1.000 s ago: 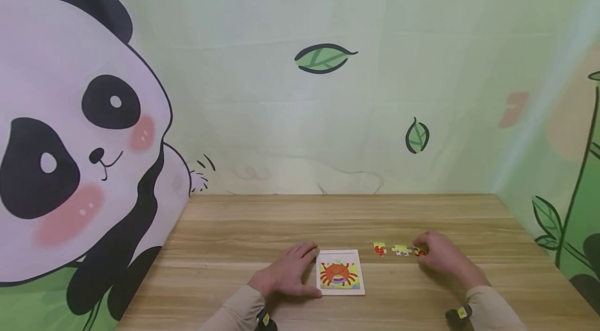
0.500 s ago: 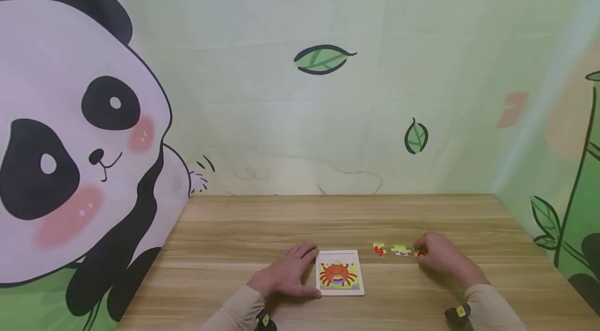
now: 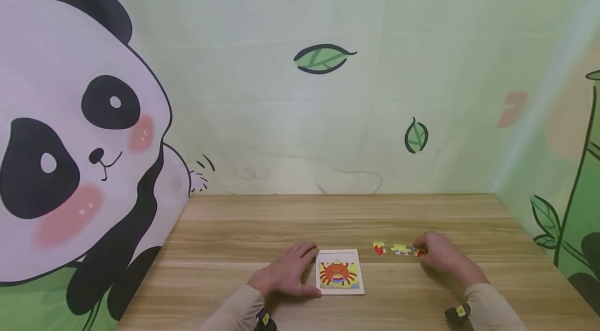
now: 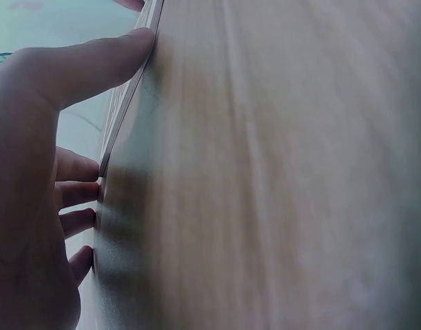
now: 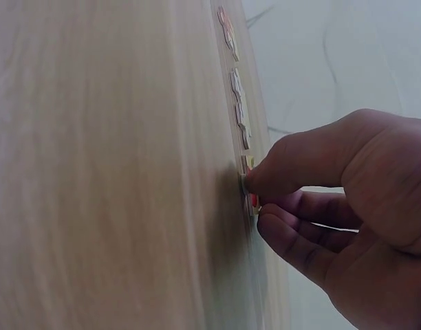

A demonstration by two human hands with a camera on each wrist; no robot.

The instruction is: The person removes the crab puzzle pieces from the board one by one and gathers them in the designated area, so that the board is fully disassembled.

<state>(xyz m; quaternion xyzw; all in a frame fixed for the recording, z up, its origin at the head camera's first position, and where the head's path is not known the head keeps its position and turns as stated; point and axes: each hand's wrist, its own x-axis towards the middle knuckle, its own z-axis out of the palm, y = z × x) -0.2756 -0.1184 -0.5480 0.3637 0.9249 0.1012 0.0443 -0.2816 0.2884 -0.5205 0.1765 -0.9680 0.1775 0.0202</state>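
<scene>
A white-framed crab puzzle [image 3: 339, 292] lies flat on the table in the head view, with an orange crab on yellow inside it. My left hand [image 3: 288, 271] rests at its left side, thumb on the near corner and fingers spread towards the far corner. To the right of the puzzle, my right hand [image 3: 442, 254] pinches a puzzle piece [image 5: 254, 201] at the table, thumb and fingertips at its edges. Part of that piece is hidden by the fingers. Left of it lie a yellow and white puzzle piece [image 3: 400, 250] and a red and yellow puzzle piece [image 3: 379, 248].
The wooden table [image 3: 262, 216] reaches back to a wall hanging [image 3: 262, 112] printed with a panda and leaves. Both wrists wear dark straps over beige sleeves [image 3: 236, 307].
Both hands stay in place. The right fingers shift only slightly on the puzzle piece, which tilts a little; the crab puzzle and the other pieces have not moved.
</scene>
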